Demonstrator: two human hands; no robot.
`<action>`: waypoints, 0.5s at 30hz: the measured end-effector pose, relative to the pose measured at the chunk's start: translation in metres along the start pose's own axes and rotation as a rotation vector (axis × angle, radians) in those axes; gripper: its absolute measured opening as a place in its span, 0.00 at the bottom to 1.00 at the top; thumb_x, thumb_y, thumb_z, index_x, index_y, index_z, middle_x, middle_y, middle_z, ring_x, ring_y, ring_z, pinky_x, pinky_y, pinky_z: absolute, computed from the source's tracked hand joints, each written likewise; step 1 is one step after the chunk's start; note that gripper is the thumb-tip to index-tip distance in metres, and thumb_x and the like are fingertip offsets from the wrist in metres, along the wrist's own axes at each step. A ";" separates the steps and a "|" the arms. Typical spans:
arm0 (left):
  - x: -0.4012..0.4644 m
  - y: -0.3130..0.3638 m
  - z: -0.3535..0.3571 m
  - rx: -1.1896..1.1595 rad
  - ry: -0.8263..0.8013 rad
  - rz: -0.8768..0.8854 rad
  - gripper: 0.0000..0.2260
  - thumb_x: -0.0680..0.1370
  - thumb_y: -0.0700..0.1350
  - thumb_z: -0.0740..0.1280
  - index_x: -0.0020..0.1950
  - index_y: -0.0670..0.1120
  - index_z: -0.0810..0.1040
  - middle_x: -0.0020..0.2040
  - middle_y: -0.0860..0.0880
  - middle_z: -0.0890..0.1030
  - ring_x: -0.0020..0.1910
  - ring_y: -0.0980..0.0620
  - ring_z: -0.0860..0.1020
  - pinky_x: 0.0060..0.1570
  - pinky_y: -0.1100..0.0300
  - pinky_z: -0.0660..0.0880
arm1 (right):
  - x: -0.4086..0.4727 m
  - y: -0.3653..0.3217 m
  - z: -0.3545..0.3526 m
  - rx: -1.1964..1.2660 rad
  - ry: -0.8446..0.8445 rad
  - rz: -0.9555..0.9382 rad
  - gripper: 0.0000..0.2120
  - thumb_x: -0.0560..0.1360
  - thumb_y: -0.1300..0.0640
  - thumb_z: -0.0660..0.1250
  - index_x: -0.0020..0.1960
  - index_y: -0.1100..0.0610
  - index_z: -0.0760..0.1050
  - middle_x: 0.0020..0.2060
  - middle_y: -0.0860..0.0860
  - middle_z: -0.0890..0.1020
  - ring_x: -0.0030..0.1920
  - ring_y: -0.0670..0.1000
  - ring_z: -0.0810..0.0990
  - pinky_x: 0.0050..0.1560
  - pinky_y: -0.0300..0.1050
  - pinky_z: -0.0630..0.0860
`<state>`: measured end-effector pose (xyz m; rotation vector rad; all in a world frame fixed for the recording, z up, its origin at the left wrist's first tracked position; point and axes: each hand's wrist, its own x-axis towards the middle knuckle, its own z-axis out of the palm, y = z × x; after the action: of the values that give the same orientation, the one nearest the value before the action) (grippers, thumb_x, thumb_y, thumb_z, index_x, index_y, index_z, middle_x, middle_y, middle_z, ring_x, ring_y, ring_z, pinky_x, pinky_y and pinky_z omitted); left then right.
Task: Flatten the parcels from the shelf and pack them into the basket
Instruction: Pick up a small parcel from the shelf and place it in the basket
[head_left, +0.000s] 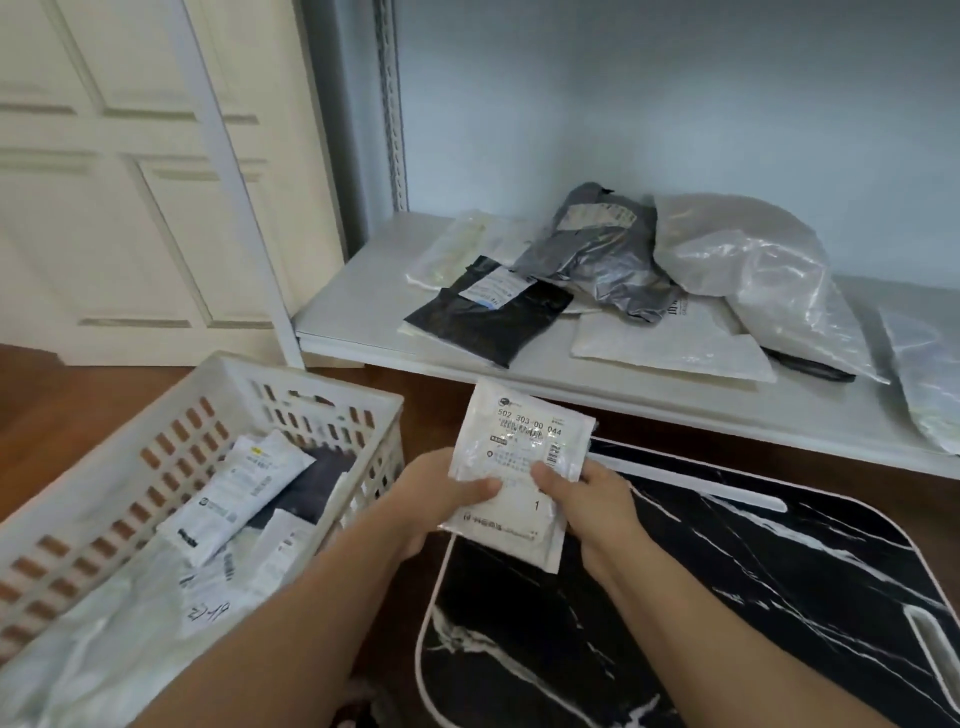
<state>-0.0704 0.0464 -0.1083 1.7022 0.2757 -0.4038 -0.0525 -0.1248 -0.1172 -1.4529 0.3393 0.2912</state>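
Small white parcel held up between shelf and basket.

I see the white shelf (363, 312) carrying crumpled parcels, the white basket (156, 415) at left part-filled, and my left hand (441, 493) and right hand (587, 499) both pinching the labelled white parcel (519, 467) over the marbled black surface (727, 597).

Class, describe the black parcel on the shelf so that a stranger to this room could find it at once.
Start at the white shelf beside the door. At the left of the pile of bags on it, nearest the front edge, lies the black parcel. It is flat, matt black with a white label on top, unlike the crumpled grey bag and clear bags behind it.
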 end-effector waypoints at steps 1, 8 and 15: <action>-0.002 0.004 -0.014 0.022 0.022 0.014 0.09 0.74 0.41 0.72 0.54 0.45 0.80 0.48 0.50 0.85 0.49 0.49 0.83 0.55 0.50 0.79 | 0.001 0.000 0.013 -0.007 -0.023 -0.005 0.04 0.73 0.62 0.72 0.48 0.57 0.81 0.44 0.54 0.86 0.44 0.53 0.85 0.45 0.50 0.82; -0.014 0.009 -0.116 -0.039 0.214 0.071 0.11 0.70 0.41 0.76 0.50 0.47 0.82 0.45 0.50 0.86 0.43 0.54 0.84 0.41 0.62 0.79 | 0.017 -0.008 0.110 0.065 -0.164 0.031 0.06 0.76 0.54 0.70 0.50 0.56 0.80 0.45 0.52 0.86 0.46 0.51 0.85 0.48 0.49 0.81; -0.008 -0.057 -0.201 -0.583 0.411 -0.114 0.12 0.77 0.33 0.66 0.60 0.40 0.75 0.54 0.43 0.83 0.52 0.46 0.82 0.44 0.54 0.82 | 0.037 0.012 0.208 -0.325 -0.363 -0.087 0.06 0.79 0.56 0.66 0.44 0.51 0.79 0.49 0.54 0.85 0.49 0.56 0.83 0.52 0.55 0.81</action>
<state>-0.0782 0.2546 -0.1293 1.1813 0.7198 -0.0354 -0.0129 0.0830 -0.1255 -1.6903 -0.0702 0.5488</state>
